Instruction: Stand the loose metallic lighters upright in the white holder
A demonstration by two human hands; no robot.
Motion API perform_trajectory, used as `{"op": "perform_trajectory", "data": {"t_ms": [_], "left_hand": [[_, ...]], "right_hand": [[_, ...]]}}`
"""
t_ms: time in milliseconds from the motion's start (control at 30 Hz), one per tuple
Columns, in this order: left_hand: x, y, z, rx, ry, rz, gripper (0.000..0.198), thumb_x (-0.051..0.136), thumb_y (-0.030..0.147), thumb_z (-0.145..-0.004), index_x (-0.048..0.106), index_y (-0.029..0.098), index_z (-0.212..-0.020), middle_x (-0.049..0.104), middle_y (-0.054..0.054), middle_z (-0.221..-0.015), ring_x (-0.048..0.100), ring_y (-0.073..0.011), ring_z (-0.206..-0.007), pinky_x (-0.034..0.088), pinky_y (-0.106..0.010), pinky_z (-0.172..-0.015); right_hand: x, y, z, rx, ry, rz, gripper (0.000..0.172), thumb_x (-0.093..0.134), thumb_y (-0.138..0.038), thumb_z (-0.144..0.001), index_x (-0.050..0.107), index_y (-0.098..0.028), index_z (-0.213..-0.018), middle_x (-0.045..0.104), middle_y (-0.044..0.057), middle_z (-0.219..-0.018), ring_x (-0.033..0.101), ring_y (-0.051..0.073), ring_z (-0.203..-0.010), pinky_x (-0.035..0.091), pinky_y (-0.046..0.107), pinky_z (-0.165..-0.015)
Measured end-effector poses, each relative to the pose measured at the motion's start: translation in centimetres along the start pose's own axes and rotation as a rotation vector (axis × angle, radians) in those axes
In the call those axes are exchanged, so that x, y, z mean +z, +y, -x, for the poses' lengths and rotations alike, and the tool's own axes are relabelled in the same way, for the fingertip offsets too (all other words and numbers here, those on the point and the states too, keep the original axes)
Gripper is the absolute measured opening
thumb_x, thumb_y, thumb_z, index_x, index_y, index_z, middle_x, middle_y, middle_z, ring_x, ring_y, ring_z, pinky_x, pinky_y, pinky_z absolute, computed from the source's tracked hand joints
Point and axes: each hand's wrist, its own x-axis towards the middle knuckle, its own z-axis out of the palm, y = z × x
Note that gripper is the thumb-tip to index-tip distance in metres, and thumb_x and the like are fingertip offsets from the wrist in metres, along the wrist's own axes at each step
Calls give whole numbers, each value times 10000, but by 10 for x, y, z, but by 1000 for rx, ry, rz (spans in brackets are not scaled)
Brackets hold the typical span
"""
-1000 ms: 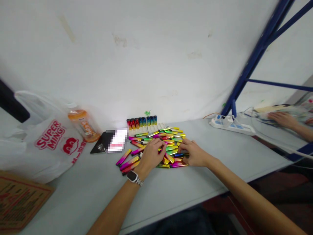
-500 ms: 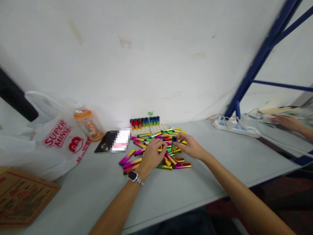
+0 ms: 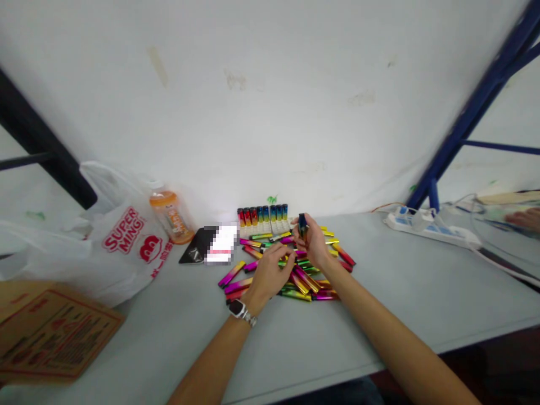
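My right hand (image 3: 314, 244) grips a dark blue lighter (image 3: 302, 223) upright between thumb and fingers, raised a little over the pile. Curled fingers on my left hand (image 3: 270, 270) hover low over the loose lighters (image 3: 306, 278); what they hold, if anything, is hidden. These lighters are shiny, in pink, gold, green and red, and lie in all directions. Behind them, a white tray (image 3: 253, 230) with small pockets carries a row of upright lighters (image 3: 259, 215), red on the left and blue on the right.
A phone (image 3: 221, 244) lies left of the pile. Farther left stand an orange drink bottle (image 3: 172, 216), a white plastic bag (image 3: 126, 247) and a cardboard box (image 3: 59, 332). On the right are a power strip (image 3: 430, 228), blue rack posts (image 3: 468, 118) and another person's hand (image 3: 525, 218).
My right hand has moved up and slightly left relative to the pile with the blue lighter. My left hand stays over the pile. The whole view has shifted slightly.
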Motion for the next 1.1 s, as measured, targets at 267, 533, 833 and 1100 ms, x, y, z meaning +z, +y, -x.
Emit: {"op": "perform_trajectory", "data": {"t_ms": [267, 533, 833, 1100], "left_hand": [[1, 2, 2, 29, 6, -16, 208, 479, 276, -946, 639, 196, -841, 622, -42, -856, 586, -180, -849, 464, -310, -794], [4, -2, 3, 63, -40, -39, 147, 522, 239, -911, 619, 194, -810, 625, -43, -850, 591, -185, -837, 472, -315, -779], [4, -1, 3, 56, -58, -29, 149, 509, 230, -925, 611, 191, -823, 620, -42, -867, 589, -180, -849, 465, -312, -798], [3, -1, 4, 44, -78, -30, 140, 527, 236, -912, 614, 195, -811, 636, -45, -878, 600, -189, -864, 475, -320, -799]], "right_hand": [[-12, 15, 19, -2, 156, 267, 575, 511, -699, -805, 389, -213, -524, 240, -83, -420, 182, 60, -375, 135, 235, -376], [-18, 27, 18, -252, 228, 694, 377, 460, -426, -859, 398, -220, -549, 355, -45, -494, 325, 115, -504, 259, 265, -472], [-22, 31, 18, -272, 206, 700, 369, 431, -400, -891, 408, -222, -568, 370, -43, -496, 351, 126, -508, 272, 270, -492], [-22, 21, 23, -302, 185, 705, 489, 478, -609, -877, 471, -209, -595, 412, -34, -514, 391, 130, -522, 316, 270, -518]]}}
